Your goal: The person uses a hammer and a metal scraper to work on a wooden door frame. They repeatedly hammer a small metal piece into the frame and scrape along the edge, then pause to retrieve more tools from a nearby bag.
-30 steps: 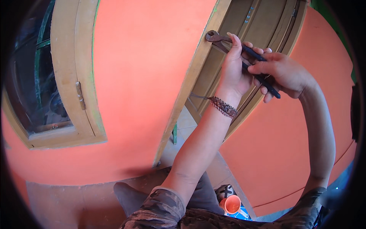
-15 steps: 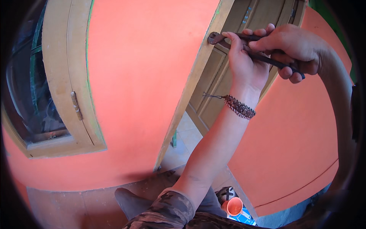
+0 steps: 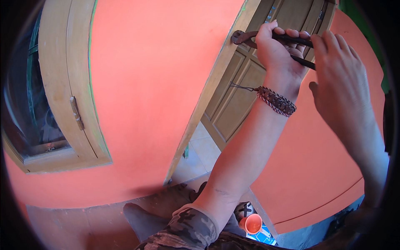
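Note:
A pair of pincers (image 3: 243,38), with a rusty head and long dark handles, has its jaws against the edge of the wooden door frame (image 3: 220,71). My left hand (image 3: 278,53) is closed around the handles just behind the head, palm up, a braided bracelet on its wrist. At the handle ends, my right hand (image 3: 339,79) has its back to the camera and its fingers bent over them; its thumb hangs lower, and the fingertips are partly hidden.
A panelled door (image 3: 238,98) stands inside the frame. A salmon-pink wall (image 3: 137,83) holds a wood-framed window (image 3: 89,137) at left. Low at the bottom sit an orange dipper (image 3: 253,223) and a dark bundle (image 3: 243,210) marked with an X.
The pincer head has shifted slightly right in view. My right hand has turned back-up, moving its thumb off the handles and downward. My left hand has moved up and right.

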Available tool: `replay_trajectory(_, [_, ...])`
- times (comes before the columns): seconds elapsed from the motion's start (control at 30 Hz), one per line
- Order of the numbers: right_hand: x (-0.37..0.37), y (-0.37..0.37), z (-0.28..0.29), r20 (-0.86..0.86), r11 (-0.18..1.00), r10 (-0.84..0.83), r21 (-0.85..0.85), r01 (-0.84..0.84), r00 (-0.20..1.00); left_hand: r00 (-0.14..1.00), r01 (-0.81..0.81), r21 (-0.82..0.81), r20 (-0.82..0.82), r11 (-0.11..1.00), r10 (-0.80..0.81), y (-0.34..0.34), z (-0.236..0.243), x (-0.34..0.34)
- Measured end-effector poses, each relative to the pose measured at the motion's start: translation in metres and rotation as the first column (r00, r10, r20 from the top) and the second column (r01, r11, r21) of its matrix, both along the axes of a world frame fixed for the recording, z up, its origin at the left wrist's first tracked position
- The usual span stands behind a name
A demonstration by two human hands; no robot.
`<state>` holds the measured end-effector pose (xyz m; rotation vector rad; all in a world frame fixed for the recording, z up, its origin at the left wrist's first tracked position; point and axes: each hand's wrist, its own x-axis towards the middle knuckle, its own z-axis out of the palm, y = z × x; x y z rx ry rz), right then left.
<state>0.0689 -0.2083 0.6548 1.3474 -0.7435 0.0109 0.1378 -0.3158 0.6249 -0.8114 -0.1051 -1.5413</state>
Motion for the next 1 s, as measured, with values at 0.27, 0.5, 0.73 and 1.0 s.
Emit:
replay_trajectory(0.27, [0.015,-0.049,0.008,-0.194,0.886,-0.092,-0.464,-0.009,0.977,0.994,0.036,-0.016,-0.101,0.999,-0.037,-0.017,0.008,0.004])
replay_trajectory(0.5, [-0.022,-0.084,0.060,-0.291,0.952,0.085,-0.257,-0.163,0.953,0.967,0.162,0.041,-0.206,0.986,-0.150,-0.014,0.032,-0.016])
replay_trajectory(0.73, [-0.028,-0.092,0.067,-0.070,0.968,0.233,-0.083,-0.238,0.970,0.997,-0.032,0.173,-0.057,0.984,0.042,-0.023,0.044,-0.020])
replay_trajectory(1.0, [-0.054,-0.030,-0.023,0.697,0.605,-0.297,0.666,-0.436,0.652,0.811,-0.309,-0.091,0.495,0.947,0.312,-0.034,-0.060,-0.039])
